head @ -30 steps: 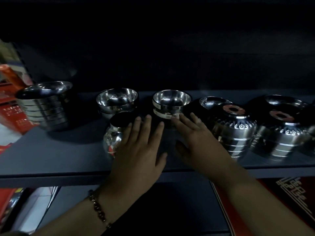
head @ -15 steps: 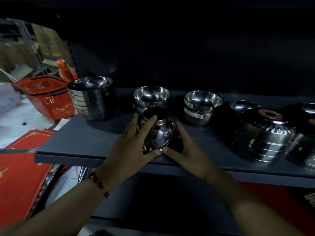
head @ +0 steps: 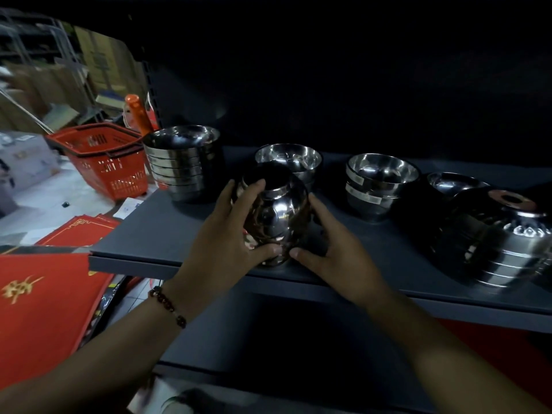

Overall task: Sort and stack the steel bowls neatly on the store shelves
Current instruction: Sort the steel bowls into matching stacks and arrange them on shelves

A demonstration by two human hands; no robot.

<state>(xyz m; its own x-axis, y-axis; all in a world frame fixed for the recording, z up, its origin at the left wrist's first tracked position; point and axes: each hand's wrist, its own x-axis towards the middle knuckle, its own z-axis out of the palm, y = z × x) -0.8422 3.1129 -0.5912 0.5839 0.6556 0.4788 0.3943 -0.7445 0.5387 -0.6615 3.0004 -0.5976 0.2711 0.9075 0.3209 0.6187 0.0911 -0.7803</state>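
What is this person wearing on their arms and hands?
Both forearms are bare, no sleeves showing. The left hand has a dark beaded bracelet round its wrist. The right hand shows no gloves, rings or watch.

a stack of red shopping baskets (head: 104,158) sits on the pale floor (head: 38,201) to the left, with an orange bottle-like object (head: 138,113) just behind it, too blurred to name. flat red sheets with gold printing (head: 38,312) lie in the lower left, and cardboard boxes (head: 92,55) stand far back.
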